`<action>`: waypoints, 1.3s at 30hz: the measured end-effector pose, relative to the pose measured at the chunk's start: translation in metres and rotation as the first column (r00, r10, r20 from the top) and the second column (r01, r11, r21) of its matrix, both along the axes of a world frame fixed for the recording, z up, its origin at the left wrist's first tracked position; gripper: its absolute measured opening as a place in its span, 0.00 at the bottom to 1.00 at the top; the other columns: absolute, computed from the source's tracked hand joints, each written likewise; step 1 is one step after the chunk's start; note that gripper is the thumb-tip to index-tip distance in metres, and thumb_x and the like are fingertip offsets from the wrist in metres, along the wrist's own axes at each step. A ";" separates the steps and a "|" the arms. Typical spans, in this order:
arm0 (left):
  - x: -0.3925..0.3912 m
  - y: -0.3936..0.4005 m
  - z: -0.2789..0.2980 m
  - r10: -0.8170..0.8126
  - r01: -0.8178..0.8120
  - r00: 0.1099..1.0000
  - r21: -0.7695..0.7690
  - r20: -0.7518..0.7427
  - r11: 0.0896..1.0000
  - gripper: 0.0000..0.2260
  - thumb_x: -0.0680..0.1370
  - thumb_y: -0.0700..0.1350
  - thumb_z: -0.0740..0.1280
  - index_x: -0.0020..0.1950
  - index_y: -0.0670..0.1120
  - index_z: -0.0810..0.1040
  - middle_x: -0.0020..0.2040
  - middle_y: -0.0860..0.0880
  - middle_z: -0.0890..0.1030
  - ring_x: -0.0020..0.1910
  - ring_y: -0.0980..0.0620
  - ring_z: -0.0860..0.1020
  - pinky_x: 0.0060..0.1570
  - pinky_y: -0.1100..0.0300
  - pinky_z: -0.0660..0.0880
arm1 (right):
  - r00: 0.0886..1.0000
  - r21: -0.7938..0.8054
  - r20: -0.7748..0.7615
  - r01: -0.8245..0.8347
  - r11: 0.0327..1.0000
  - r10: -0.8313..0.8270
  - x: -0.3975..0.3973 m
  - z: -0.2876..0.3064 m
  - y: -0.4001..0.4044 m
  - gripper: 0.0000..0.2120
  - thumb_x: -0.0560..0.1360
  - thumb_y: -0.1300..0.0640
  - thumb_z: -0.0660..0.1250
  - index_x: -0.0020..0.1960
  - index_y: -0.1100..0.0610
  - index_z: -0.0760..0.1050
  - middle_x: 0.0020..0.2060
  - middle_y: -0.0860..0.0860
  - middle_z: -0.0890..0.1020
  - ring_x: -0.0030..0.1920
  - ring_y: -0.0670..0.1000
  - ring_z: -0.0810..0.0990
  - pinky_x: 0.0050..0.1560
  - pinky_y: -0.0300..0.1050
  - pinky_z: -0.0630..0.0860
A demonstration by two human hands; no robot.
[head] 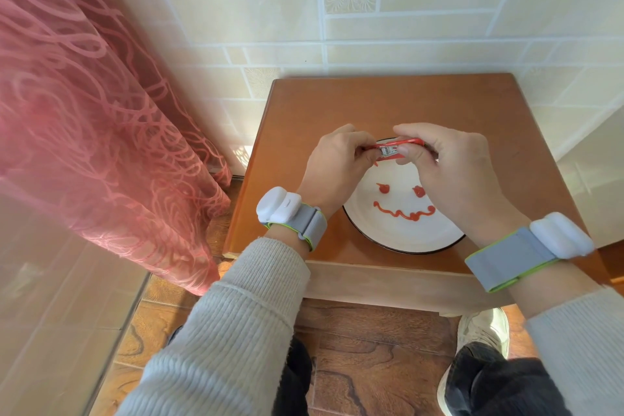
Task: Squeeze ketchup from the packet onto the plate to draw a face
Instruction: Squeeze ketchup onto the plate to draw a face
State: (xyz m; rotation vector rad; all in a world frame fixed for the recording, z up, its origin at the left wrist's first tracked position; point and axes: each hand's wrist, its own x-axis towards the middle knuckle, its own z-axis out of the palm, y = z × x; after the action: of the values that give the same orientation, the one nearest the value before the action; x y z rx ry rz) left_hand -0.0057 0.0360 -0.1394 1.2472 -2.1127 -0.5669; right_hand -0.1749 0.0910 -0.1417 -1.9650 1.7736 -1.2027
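Two hands, left hand (332, 159) and right hand (449, 169), pinch one red ketchup packet (395, 149) above one white plate (405, 240) on a wooden table (304, 111). The plate shows two ketchup eyes (384, 188) and one wavy mouth (403, 212).

Bare tabletop (324, 105) along the frame's upper middle: my free passage. Plate (398, 233) fills lower centre. Curtain (101, 111) blocks the left; tiled wall (405, 27) closes off the top.
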 end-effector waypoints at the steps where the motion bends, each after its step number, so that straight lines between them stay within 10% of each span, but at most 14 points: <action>1: -0.001 0.000 0.000 -0.001 0.001 1.000 0.002 -0.003 1.000 0.03 0.75 0.42 0.68 0.44 0.45 0.82 0.38 0.46 0.76 0.38 0.48 0.73 0.39 0.47 0.74 | 1.000 -0.006 0.001 0.000 1.000 0.000 0.000 -0.001 0.001 0.11 0.81 0.60 0.68 0.62 0.57 0.83 0.45 0.49 0.86 0.44 0.40 0.82 0.51 0.21 0.70; 11: -0.004 0.002 0.001 -0.030 0.030 0.999 0.000 -0.016 1.000 0.07 0.77 0.46 0.67 0.44 0.45 0.81 0.38 0.45 0.73 0.38 0.46 0.73 0.38 0.47 0.73 | 1.000 -0.046 -0.010 -0.008 0.999 0.007 -0.004 -0.004 0.001 0.10 0.80 0.61 0.68 0.58 0.57 0.85 0.42 0.54 0.88 0.34 0.38 0.79 0.36 0.23 0.69; 39: -0.009 0.003 -0.001 -0.055 0.059 0.998 -0.156 0.029 0.986 0.08 0.77 0.44 0.65 0.42 0.41 0.80 0.39 0.44 0.75 0.35 0.46 0.72 0.32 0.49 0.73 | 0.999 -0.163 -0.044 -0.022 0.986 0.015 0.001 0.000 0.002 0.07 0.74 0.63 0.76 0.51 0.60 0.86 0.45 0.53 0.87 0.45 0.48 0.84 0.49 0.31 0.77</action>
State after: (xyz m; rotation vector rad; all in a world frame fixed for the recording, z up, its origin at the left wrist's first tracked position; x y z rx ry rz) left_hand -0.0149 0.0390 -0.1407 1.1142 -2.1734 -0.4031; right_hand -0.1738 0.0925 -0.1416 -2.1069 1.7226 -1.3484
